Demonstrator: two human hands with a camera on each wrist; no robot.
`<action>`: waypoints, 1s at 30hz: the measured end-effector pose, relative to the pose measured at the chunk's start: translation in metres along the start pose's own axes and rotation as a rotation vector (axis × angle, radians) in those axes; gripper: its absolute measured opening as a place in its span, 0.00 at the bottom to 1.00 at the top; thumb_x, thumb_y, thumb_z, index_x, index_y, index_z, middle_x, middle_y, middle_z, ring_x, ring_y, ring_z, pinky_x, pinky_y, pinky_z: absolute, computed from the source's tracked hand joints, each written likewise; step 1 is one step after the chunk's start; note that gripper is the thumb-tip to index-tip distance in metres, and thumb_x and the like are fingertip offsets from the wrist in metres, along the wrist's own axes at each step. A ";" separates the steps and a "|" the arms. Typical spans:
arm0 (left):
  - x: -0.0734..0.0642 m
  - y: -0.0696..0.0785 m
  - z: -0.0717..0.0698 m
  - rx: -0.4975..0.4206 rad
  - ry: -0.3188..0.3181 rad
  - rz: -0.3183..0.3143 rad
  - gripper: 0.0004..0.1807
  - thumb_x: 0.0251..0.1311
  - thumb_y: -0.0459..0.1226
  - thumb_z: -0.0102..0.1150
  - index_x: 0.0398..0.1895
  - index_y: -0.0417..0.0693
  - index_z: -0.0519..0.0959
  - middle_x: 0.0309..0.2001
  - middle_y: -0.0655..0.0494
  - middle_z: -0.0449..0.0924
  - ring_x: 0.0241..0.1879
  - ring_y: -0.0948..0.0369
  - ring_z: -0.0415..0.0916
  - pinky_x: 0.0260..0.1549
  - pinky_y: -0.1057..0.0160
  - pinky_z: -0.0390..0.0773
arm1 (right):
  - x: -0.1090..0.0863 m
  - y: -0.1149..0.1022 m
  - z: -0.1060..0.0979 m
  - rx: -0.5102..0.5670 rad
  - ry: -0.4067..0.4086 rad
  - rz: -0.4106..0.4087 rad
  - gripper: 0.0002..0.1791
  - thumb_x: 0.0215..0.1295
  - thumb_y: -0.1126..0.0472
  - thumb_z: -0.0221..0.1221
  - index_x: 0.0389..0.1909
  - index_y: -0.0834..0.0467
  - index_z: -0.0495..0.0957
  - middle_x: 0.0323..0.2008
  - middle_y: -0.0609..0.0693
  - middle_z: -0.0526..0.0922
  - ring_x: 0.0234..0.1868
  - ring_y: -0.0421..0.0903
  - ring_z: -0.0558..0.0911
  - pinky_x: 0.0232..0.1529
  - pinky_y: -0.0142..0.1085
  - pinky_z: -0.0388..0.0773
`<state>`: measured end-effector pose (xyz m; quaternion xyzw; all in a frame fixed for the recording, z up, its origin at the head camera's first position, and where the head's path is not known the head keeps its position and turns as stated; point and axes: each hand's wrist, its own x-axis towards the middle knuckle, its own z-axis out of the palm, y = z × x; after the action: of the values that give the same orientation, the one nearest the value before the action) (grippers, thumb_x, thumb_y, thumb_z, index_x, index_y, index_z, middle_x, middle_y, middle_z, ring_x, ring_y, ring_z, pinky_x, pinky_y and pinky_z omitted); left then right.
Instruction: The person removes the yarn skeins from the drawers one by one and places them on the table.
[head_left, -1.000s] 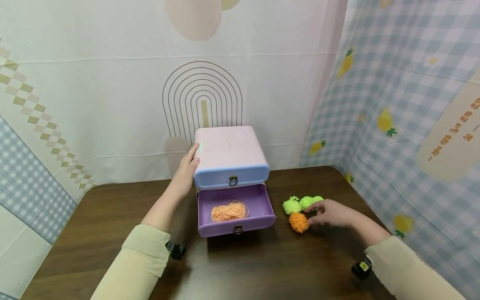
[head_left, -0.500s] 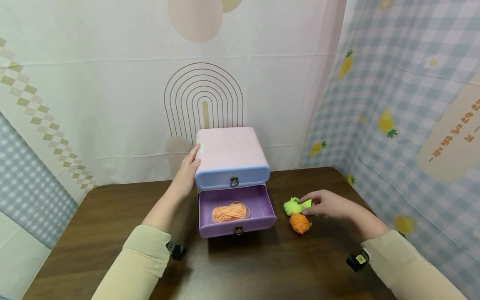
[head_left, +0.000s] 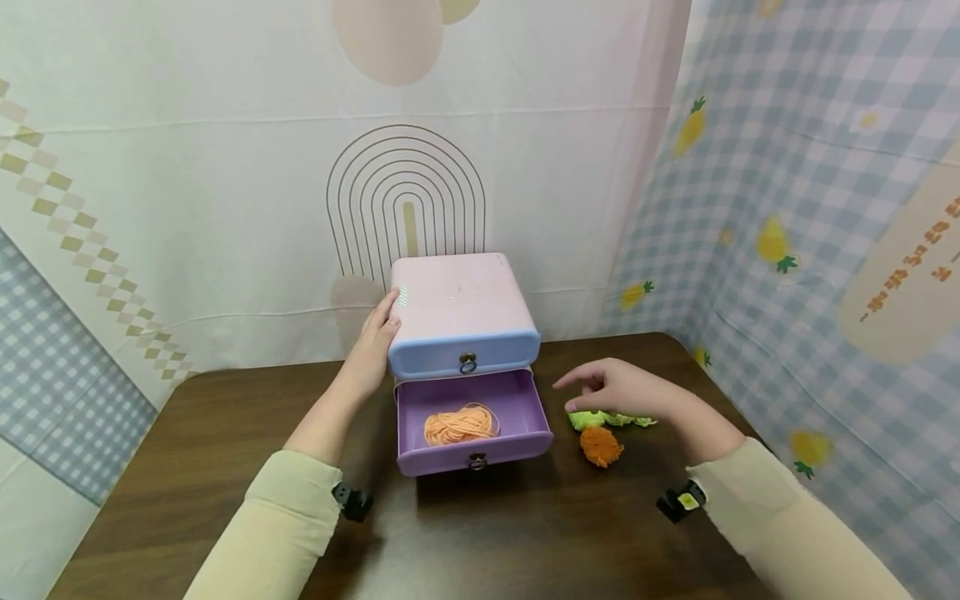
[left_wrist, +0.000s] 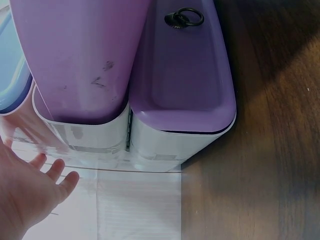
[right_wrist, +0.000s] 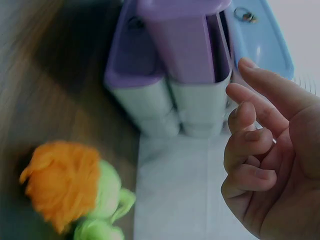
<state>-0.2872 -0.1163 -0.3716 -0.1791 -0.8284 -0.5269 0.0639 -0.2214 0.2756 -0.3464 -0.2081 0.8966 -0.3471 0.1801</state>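
Observation:
My left hand [head_left: 369,354] rests against the left side of a small drawer cabinet [head_left: 457,296] with a pink top, its fingers reaching the upper edge. Below the blue top drawer [head_left: 420,358], a purple drawer [head_left: 435,462] is pulled out. In it lies a bundle of peach yarn [head_left: 459,423]. To the right of the drawer, my right hand [head_left: 630,390] hovers with loosely bent fingers and nothing in its grasp. Under it are bright green yarn balls [head_left: 587,419], partly hidden by the hand. An orange yarn ball [head_left: 601,447] sits in front of them.
Another purple drawer [left_wrist: 185,75], pushed in, shows below the pulled-out one in the left wrist view. Everything stands on a dark wooden table [head_left: 510,533]. A printed white cloth [head_left: 247,200] hangs behind, and a checked cloth [head_left: 795,150] on the right.
My right hand has gone from beside the green and orange yarn balls leftward and up, toward the cabinet, leaving the balls on the table. My left hand stays put.

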 end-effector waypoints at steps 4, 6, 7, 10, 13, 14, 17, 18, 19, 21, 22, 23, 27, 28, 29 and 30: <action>0.000 0.000 -0.001 0.001 0.002 0.007 0.32 0.76 0.53 0.32 0.80 0.62 0.48 0.78 0.44 0.42 0.76 0.46 0.39 0.69 0.36 0.43 | 0.009 -0.018 0.005 -0.020 -0.001 -0.031 0.23 0.62 0.49 0.67 0.57 0.52 0.82 0.20 0.47 0.74 0.18 0.40 0.66 0.21 0.34 0.67; 0.000 -0.001 -0.001 0.002 0.005 0.010 0.32 0.76 0.53 0.32 0.80 0.62 0.48 0.78 0.44 0.43 0.76 0.46 0.39 0.69 0.36 0.44 | 0.015 -0.026 0.009 -0.036 -0.007 -0.057 0.24 0.62 0.49 0.67 0.57 0.53 0.82 0.21 0.47 0.74 0.19 0.40 0.66 0.22 0.33 0.66; 0.001 -0.001 -0.001 0.001 0.005 0.011 0.32 0.76 0.53 0.32 0.80 0.62 0.48 0.78 0.44 0.43 0.76 0.46 0.39 0.69 0.36 0.44 | 0.017 -0.029 0.011 -0.046 -0.008 -0.072 0.24 0.62 0.49 0.67 0.57 0.53 0.82 0.21 0.47 0.74 0.19 0.40 0.67 0.22 0.33 0.66; 0.001 -0.001 -0.001 -0.002 0.002 0.008 0.32 0.76 0.53 0.32 0.80 0.61 0.48 0.78 0.44 0.43 0.76 0.46 0.39 0.69 0.36 0.43 | 0.026 -0.040 0.018 -0.072 -0.021 -0.118 0.23 0.62 0.50 0.68 0.57 0.53 0.83 0.22 0.46 0.73 0.21 0.40 0.67 0.24 0.33 0.67; 0.000 -0.001 0.000 -0.006 -0.004 0.001 0.32 0.76 0.53 0.32 0.80 0.61 0.47 0.78 0.44 0.42 0.76 0.46 0.39 0.69 0.36 0.43 | 0.034 -0.050 0.026 -0.080 -0.039 -0.149 0.23 0.62 0.50 0.68 0.57 0.52 0.83 0.21 0.45 0.72 0.22 0.40 0.68 0.26 0.33 0.68; 0.000 -0.001 0.000 -0.005 -0.005 0.000 0.32 0.76 0.53 0.32 0.80 0.61 0.47 0.78 0.44 0.42 0.76 0.46 0.39 0.69 0.37 0.43 | 0.037 -0.053 0.028 -0.079 -0.048 -0.156 0.23 0.62 0.50 0.68 0.57 0.52 0.83 0.21 0.45 0.72 0.22 0.40 0.68 0.25 0.34 0.68; -0.001 0.000 0.001 -0.010 -0.006 -0.002 0.32 0.76 0.53 0.32 0.80 0.61 0.48 0.78 0.44 0.42 0.76 0.46 0.39 0.69 0.37 0.44 | 0.044 -0.061 0.036 -0.072 -0.068 -0.160 0.23 0.62 0.50 0.68 0.57 0.51 0.83 0.20 0.45 0.73 0.21 0.40 0.69 0.24 0.34 0.68; -0.001 0.001 0.001 -0.012 -0.007 -0.003 0.32 0.76 0.53 0.32 0.80 0.61 0.48 0.78 0.44 0.42 0.76 0.46 0.39 0.69 0.37 0.44 | 0.046 -0.063 0.038 -0.070 -0.073 -0.161 0.23 0.62 0.50 0.68 0.57 0.51 0.83 0.20 0.44 0.73 0.21 0.40 0.68 0.25 0.34 0.68; -0.001 0.001 0.002 -0.013 -0.007 -0.002 0.32 0.76 0.53 0.32 0.80 0.61 0.48 0.78 0.44 0.42 0.76 0.46 0.39 0.69 0.38 0.44 | 0.047 -0.065 0.040 -0.067 -0.079 -0.159 0.23 0.62 0.50 0.68 0.57 0.51 0.83 0.20 0.44 0.73 0.21 0.39 0.68 0.24 0.34 0.68; -0.001 0.001 0.002 -0.018 -0.007 -0.002 0.32 0.76 0.53 0.32 0.80 0.61 0.48 0.78 0.44 0.42 0.76 0.46 0.39 0.69 0.38 0.44 | 0.050 -0.068 0.043 -0.063 -0.090 -0.159 0.22 0.62 0.51 0.68 0.57 0.50 0.83 0.19 0.44 0.73 0.20 0.39 0.68 0.25 0.34 0.68; -0.001 0.001 0.002 -0.018 -0.006 -0.001 0.32 0.76 0.53 0.32 0.80 0.61 0.48 0.78 0.44 0.42 0.76 0.46 0.39 0.69 0.38 0.44 | 0.051 -0.070 0.044 -0.058 -0.095 -0.161 0.22 0.62 0.52 0.68 0.57 0.50 0.83 0.19 0.44 0.73 0.20 0.39 0.68 0.25 0.34 0.68; -0.001 0.001 0.002 -0.017 -0.006 -0.002 0.32 0.76 0.53 0.32 0.80 0.61 0.48 0.78 0.44 0.42 0.76 0.46 0.39 0.69 0.38 0.44 | 0.053 -0.071 0.045 -0.056 -0.101 -0.162 0.21 0.63 0.53 0.67 0.57 0.50 0.83 0.18 0.44 0.72 0.20 0.39 0.68 0.25 0.33 0.68; -0.001 0.001 0.001 -0.009 -0.005 -0.005 0.32 0.76 0.53 0.32 0.80 0.61 0.48 0.78 0.43 0.42 0.76 0.46 0.39 0.69 0.37 0.44 | 0.058 -0.076 0.050 -0.068 -0.123 -0.158 0.21 0.63 0.53 0.67 0.57 0.48 0.83 0.17 0.43 0.71 0.19 0.38 0.68 0.26 0.33 0.68; -0.001 0.001 0.000 -0.006 -0.003 -0.006 0.32 0.76 0.53 0.32 0.80 0.61 0.48 0.78 0.43 0.43 0.76 0.46 0.40 0.69 0.37 0.44 | 0.059 -0.077 0.052 -0.078 -0.129 -0.156 0.21 0.63 0.53 0.67 0.57 0.47 0.83 0.16 0.43 0.70 0.19 0.38 0.68 0.26 0.33 0.68; -0.001 0.001 0.000 -0.004 -0.003 -0.007 0.32 0.76 0.53 0.32 0.80 0.61 0.48 0.78 0.43 0.43 0.76 0.46 0.40 0.69 0.37 0.45 | 0.060 -0.078 0.053 -0.090 -0.135 -0.154 0.21 0.62 0.52 0.67 0.57 0.47 0.83 0.16 0.42 0.69 0.19 0.38 0.68 0.26 0.33 0.68; -0.001 0.001 0.000 -0.002 -0.002 -0.009 0.32 0.76 0.53 0.32 0.80 0.61 0.48 0.78 0.43 0.43 0.76 0.46 0.40 0.69 0.37 0.44 | 0.061 -0.079 0.055 -0.101 -0.142 -0.153 0.21 0.62 0.52 0.68 0.57 0.46 0.82 0.16 0.42 0.69 0.20 0.38 0.67 0.26 0.32 0.67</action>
<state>-0.2864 -0.1161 -0.3711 -0.1762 -0.8285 -0.5280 0.0606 -0.2283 0.1618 -0.3399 -0.3086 0.8794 -0.2986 0.2054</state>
